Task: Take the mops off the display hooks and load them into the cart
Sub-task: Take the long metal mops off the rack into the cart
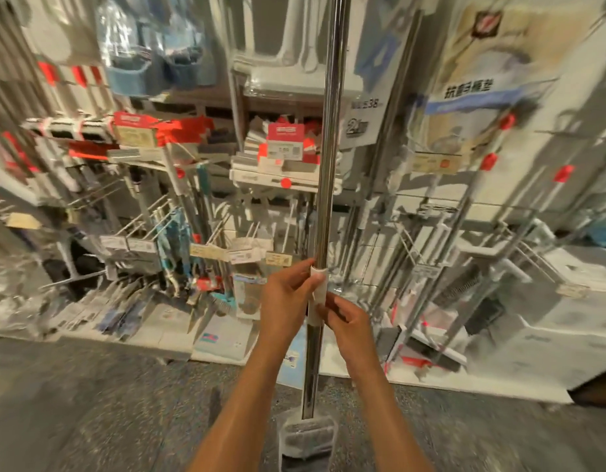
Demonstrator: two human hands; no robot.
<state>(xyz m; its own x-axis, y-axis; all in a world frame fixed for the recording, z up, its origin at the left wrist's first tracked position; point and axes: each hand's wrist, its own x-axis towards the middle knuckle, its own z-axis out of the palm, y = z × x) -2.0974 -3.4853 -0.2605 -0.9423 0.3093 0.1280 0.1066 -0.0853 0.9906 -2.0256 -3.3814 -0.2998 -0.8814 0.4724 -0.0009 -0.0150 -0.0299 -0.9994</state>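
A mop with a long shiny metal pole [325, 185] stands upright in front of me, its grey head [306, 437] down near the floor. A white collar [318, 294] wraps the pole at mid height. My left hand [288, 298] grips the pole at that collar from the left. My right hand [346, 321] pinches the collar's lower part from the right. More mops [284, 155] hang on the display hooks [223, 233] behind. No cart is in view.
The display wall is crowded with hanging cleaning tools, red price tags [286, 183] and boxed goods [226, 338] along the floor. Wire hooks stick out towards me at knee height. The speckled grey floor [107, 403] lies between me and the display.
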